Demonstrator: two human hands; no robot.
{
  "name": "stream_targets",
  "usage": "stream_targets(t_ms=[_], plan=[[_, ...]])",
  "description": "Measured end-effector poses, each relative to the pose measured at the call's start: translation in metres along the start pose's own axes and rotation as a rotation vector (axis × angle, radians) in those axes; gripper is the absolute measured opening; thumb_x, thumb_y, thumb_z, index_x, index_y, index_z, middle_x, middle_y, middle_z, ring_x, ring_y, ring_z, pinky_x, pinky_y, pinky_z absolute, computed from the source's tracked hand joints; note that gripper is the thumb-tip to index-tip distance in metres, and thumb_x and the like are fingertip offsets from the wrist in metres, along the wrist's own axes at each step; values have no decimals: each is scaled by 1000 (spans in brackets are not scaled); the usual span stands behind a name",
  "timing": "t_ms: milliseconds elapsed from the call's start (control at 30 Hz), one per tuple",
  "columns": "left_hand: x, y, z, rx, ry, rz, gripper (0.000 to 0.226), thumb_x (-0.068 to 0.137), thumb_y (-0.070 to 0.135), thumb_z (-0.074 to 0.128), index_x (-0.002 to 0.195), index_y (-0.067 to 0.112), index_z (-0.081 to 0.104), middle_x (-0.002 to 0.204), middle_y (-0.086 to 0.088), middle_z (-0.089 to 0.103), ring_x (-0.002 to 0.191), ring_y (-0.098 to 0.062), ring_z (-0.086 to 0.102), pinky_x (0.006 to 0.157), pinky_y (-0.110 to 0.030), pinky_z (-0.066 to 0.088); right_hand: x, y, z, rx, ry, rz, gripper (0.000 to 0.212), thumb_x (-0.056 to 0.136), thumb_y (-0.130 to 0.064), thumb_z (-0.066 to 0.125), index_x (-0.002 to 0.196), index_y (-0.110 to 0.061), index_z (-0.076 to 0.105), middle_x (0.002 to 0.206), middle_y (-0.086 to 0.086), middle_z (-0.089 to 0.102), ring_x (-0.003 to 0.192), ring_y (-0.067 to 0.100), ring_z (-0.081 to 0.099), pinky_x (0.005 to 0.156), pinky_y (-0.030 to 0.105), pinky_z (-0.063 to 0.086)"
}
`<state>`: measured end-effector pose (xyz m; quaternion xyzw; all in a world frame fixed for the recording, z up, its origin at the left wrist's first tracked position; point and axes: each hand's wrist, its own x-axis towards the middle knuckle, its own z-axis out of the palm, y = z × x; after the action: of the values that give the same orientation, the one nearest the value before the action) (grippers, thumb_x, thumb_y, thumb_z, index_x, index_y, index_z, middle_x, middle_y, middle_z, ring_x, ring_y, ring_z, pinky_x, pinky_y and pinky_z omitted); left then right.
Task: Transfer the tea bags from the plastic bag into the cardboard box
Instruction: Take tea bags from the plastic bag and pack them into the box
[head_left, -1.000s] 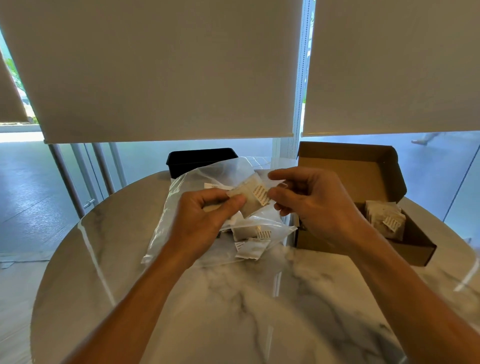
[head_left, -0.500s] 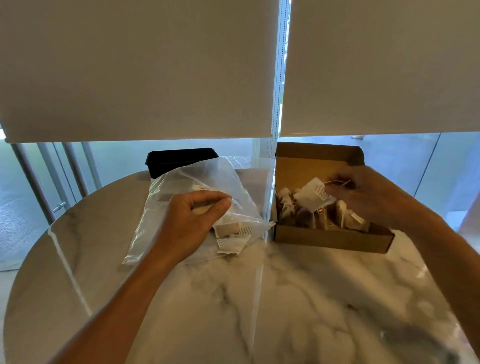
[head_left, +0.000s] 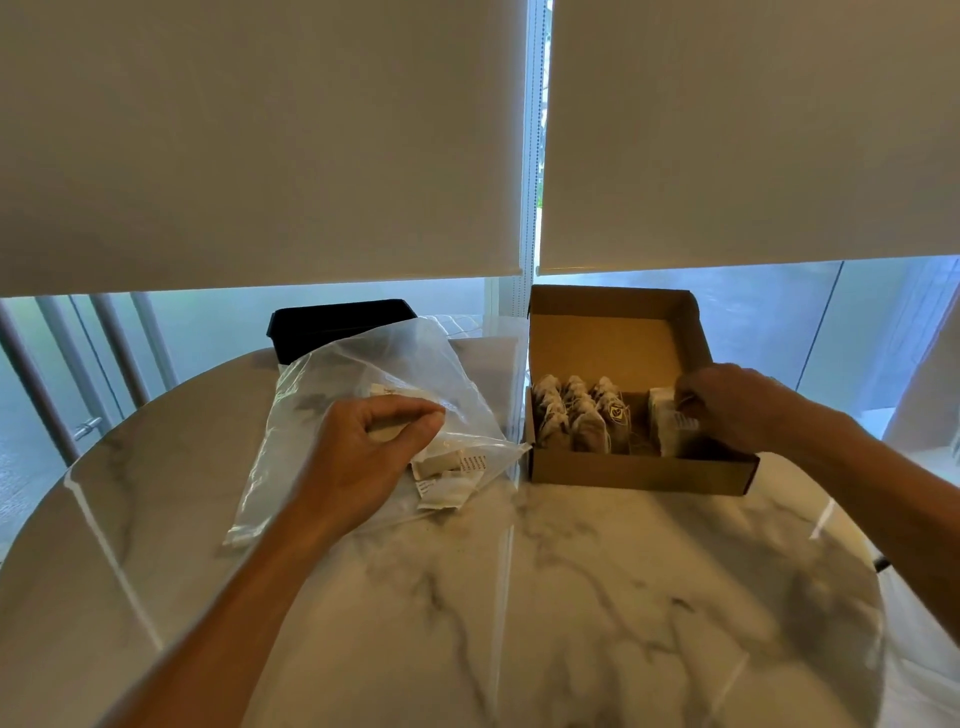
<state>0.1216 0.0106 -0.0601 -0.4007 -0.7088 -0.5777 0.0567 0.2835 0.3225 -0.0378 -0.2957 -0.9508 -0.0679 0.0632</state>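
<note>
In cardboard box (head_left: 639, 470), right hand (head_left: 727, 408) curled, pinching tea bag (head_left: 670, 431)

Clear plastic bag (head_left: 363, 374) holding tea bags (head_left: 447, 475), open cardboard box (head_left: 639, 473) half-filled

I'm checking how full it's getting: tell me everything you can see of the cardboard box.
The cardboard box is plain brown corrugated card, shallow and rectangular, standing on the marble table to the right of the plastic bag. Its hinged lid stands open at the back with side flaps showing. Inside, tea bags stand upright in rows filling the left part; a gap remains in the middle. At the right end, the right hand reaches in and holds a pale tea bag there.
</note>
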Motion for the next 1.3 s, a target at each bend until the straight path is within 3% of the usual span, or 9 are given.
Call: stream_targets(t_ms=[200,300,467,533,733,900,1067,1167,1300], plan=[[1,0,0,-25,8,3,11,81,13,71,84,23,76,86,18,73,86,3,67,76,-5,45,-1,11,0,130,-9,-16,30,92,-17,58,122,-15,57,120,7,61,102,23,60,85,24,47],[0,0,-1,-23,4,4,11,82,14,71,85,23,76,86,18,73,86,3,67,76,-6,46,-1,13,0,184,-66,-42,43,89,-14,62,130,-17,50,128,8,55,108,26,56,87,27,47],[0,1,-1,-2,-1,10,13,82,15,71,84,27,75,85,21,72,85,5,66,76,-5,46,5,13,9,101,-72,-71,64,80,-29,73,134,-31,40,131,4,49,113,25,54,93,32,50],[-1,2,-1,-1,-3,11,14,82,14,71,82,28,75,84,22,72,85,5,66,76,-5,46,8,14,14,92,-35,-71,61,80,-33,73,132,-34,41,131,4,49,111,25,55,92,31,51],[0,0,-1,17,-22,6,13,81,15,72,81,28,75,84,20,73,85,4,67,79,-9,48,7,17,16,137,31,-79,48,85,-25,68,129,-23,51,128,8,52,104,20,52,82,19,39],[0,0,0,17,-23,19,15,81,14,71,81,28,75,84,21,73,85,3,67,78,-9,48,5,22,15,213,10,-58,53,83,-20,71,132,-22,49,127,8,48,101,19,47,82,20,38],[0,1,-1,27,-27,20,27,86,6,64,85,31,74,88,24,71,86,6,64,76,-6,45,2,20,-3,321,45,-45,62,77,-21,76,133,-20,48,109,3,47,92,18,48,77,22,42],[1,-1,-2,17,-11,-4,36,87,5,60,97,38,70,90,23,69,83,2,63,74,-15,49,-3,0,-16,435,146,-40,57,75,-30,77,127,-21,54,102,-2,51,89,16,52,76,26,42],[2,0,-4,-99,30,-102,58,79,19,69,124,48,48,105,-3,66,90,-22,67,80,-37,56,-18,-59,-35,763,215,-149,39,74,-42,71,110,-29,62,90,-9,61,82,10,61,75,25,51]])
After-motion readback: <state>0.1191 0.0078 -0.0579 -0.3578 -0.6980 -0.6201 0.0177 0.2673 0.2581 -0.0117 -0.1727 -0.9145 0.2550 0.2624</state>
